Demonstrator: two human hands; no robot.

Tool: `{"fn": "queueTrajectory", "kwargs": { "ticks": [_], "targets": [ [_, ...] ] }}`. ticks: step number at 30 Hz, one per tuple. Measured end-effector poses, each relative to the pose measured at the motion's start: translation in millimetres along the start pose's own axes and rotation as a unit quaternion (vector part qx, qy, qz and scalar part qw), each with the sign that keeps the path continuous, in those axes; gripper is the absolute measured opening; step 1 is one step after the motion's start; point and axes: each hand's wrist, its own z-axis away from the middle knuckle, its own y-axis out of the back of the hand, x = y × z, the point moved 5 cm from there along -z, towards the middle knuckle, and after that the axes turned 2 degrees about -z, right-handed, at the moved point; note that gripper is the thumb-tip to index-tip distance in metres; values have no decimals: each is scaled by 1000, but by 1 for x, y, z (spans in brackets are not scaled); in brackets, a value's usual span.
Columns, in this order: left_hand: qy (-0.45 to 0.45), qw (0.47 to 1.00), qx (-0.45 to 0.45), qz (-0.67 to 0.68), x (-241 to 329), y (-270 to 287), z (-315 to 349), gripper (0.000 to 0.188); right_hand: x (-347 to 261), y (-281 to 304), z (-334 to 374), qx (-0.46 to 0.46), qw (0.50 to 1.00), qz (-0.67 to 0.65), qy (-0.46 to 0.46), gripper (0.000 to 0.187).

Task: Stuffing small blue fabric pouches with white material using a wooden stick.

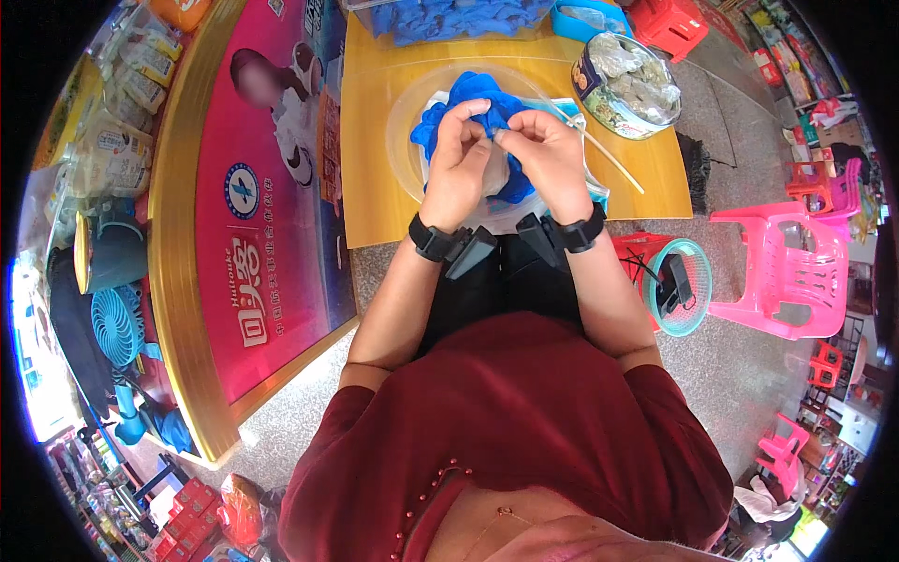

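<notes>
A crumpled piece of thin blue fabric (478,91) is gathered between my two hands, above a round translucent plastic basin (401,131) on a yellow wooden table. My left hand (457,173) pinches the fabric from the left with thumb and forefinger. From the right, my right hand (552,164) pinches it too, and the fingertips of both hands nearly meet. More of the blue fabric spreads out behind and below my fingers. Whatever small part lies between the fingertips is too small to make out. Each wrist wears a black strap with a black block.
A thin pale stick (618,167) lies right of the basin. Behind it stand a round tin (609,108) of plastic-wrapped pieces, a light-blue basket (567,22) and a clear box (367,21) of blue fabric. A pink chair (782,272) and a teal basket (700,304) are right; a counter borders the left.
</notes>
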Motion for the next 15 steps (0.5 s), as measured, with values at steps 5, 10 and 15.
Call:
{"fn": "queueTrajectory", "kwargs": {
  "ticks": [5, 10, 15],
  "targets": [
    [66, 998, 20, -13, -22, -9, 5, 42, 2, 7, 1, 111, 979, 129, 117, 11],
    [149, 975, 96, 134, -26, -3, 2, 31, 1, -1, 9, -22, 999, 0, 28, 18],
    [137, 965, 141, 171, -27, 11, 1, 32, -23, -10, 30, -153, 986, 36, 54, 33]
  ]
}}
